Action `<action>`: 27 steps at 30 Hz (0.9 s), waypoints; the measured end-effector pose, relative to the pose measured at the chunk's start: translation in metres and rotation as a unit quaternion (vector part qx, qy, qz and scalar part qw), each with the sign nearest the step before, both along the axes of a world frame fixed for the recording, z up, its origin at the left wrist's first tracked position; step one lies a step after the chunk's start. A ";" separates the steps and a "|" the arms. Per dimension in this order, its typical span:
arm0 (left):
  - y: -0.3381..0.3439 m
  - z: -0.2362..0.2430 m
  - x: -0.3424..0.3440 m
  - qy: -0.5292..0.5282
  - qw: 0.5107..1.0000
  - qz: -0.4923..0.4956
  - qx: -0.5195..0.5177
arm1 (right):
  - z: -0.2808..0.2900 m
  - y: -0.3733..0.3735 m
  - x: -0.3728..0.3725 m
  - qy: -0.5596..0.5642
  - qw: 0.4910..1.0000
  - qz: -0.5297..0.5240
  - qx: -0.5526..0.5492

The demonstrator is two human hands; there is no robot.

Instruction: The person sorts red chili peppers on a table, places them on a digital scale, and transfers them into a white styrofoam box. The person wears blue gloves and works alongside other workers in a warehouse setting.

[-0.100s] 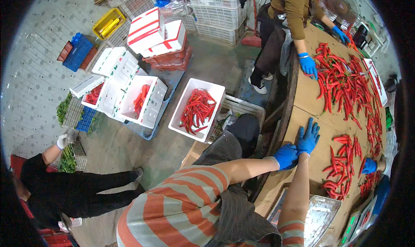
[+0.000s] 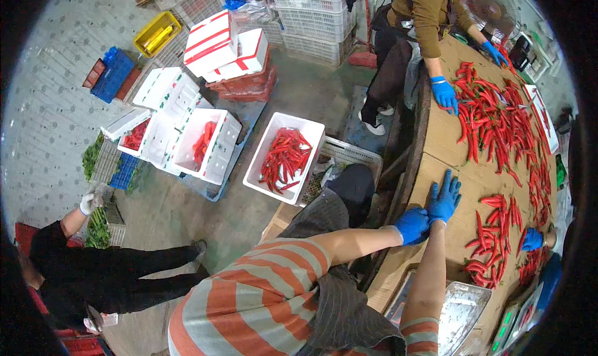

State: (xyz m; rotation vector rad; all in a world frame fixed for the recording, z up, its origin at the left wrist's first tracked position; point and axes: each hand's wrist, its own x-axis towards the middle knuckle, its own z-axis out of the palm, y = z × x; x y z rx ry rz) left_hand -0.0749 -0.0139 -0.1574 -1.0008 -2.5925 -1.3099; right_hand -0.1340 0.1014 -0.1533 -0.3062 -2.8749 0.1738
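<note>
Both my hands wear blue gloves at the near edge of a cardboard-covered table (image 2: 436, 147). My left hand (image 2: 411, 226) is closed at my right wrist, pinching the cuff of the right glove. The exact grip of its fingertips is partly hidden. My right hand (image 2: 444, 198) is held out over the cardboard with its fingers spread, and nothing is in it. To the right of it lies a small pile of red chili peppers (image 2: 495, 241). Farther off spreads a bigger heap of red chili peppers (image 2: 489, 119).
A metal scoop-shaped pan (image 2: 464, 309) sits by my right forearm. Across the table is another person's gloved hand (image 2: 532, 239); a co-worker's hand (image 2: 444, 95) touches the far heap. Left of me are a foam box of peppers (image 2: 254, 169), stacked foam boxes and a person in black (image 2: 118, 278).
My hands keep the same place and pose. The co-worker's farther hand has shifted slightly to the right, and the person in black has moved slightly.
</note>
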 end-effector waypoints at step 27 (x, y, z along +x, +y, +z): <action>0.001 0.002 -0.001 -0.019 0.994 -0.006 0.108 | -0.004 0.007 0.002 0.024 0.999 0.038 0.006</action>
